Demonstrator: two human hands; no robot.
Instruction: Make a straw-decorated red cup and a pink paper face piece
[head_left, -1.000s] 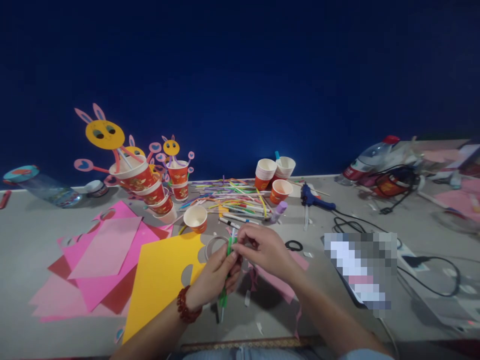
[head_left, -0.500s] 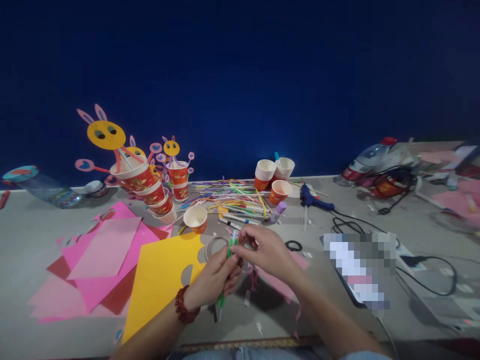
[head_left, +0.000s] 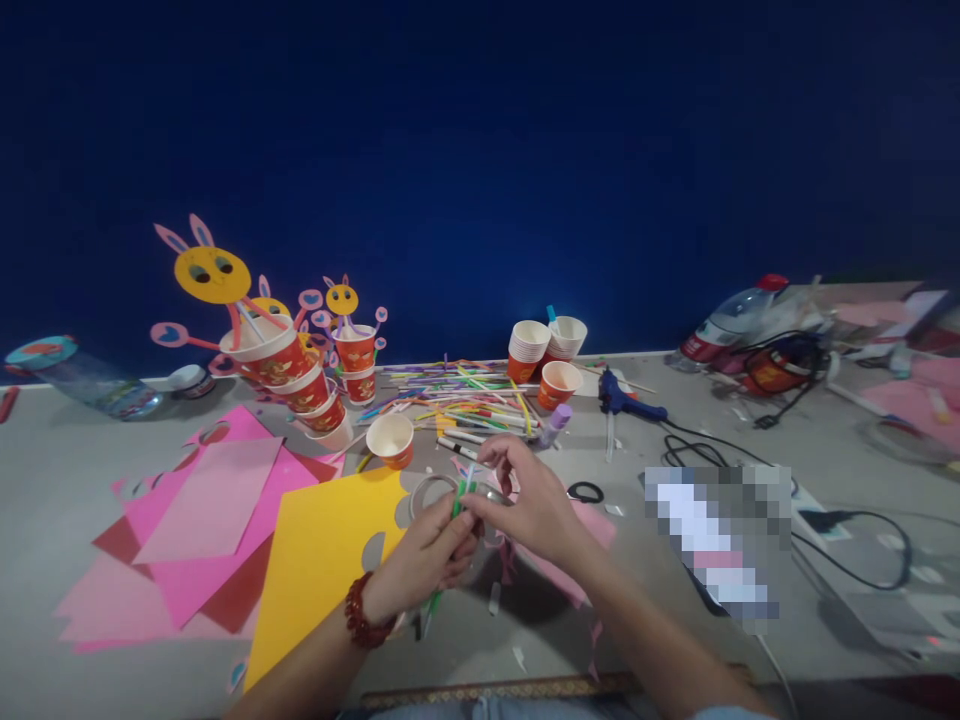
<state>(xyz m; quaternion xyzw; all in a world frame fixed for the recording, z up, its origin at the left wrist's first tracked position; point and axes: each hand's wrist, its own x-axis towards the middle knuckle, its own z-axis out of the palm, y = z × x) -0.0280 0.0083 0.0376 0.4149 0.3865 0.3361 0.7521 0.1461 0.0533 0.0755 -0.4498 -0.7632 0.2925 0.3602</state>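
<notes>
Near the front middle of the table, my left hand point(head_left: 435, 550) is closed around a bundle of green and white sticks point(head_left: 465, 490), whose lower ends stick out below the fist. My right hand point(head_left: 517, 495) is beside the top of the bundle, thumb near the sticks and index finger raised and apart from the thumb. Whether its thumb touches the bundle is hard to tell. A roll of clear tape point(head_left: 431, 492) lies just behind my left hand. Yellow paper point(head_left: 315, 550) with cut-out holes is to the left, and pink paper point(head_left: 592, 530) lies under my right wrist.
Cup figures with yellow faces point(head_left: 270, 350) stand at the back left. Colored sticks point(head_left: 480, 400), cups point(head_left: 559, 385) and a blue glue gun point(head_left: 630, 400) are behind my hands. A phone point(head_left: 697, 560) and cables point(head_left: 885, 570) lie to the right.
The fingers of my right hand have spread and lifted away from the top of the bundle. The lower ends of the bundle have shifted slightly left.
</notes>
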